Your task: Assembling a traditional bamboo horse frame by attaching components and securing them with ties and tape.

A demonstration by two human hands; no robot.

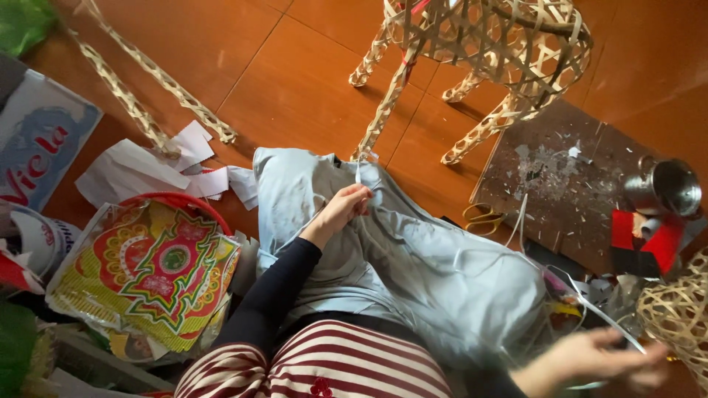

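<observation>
My left hand (344,208) pinches a thin white strip (359,171) at the foot of a woven bamboo animal frame (487,44), over a pale blue cloth (413,258) spread on my lap. My right hand (597,361), blurred at the lower right, grips another thin white strip (601,313) that curves up toward the cloth. Striped red and white trousers (339,365) show at the bottom edge.
Orange floor tiles (295,81) lie around. White paper scraps (158,166) and a woven bamboo strip (158,74) lie at left. A colourful printed packet (151,273) rests on a red basin. A dark board (560,177), yellow scissors (483,217), a metal cup (671,186) and a woven basket (682,313) sit at right.
</observation>
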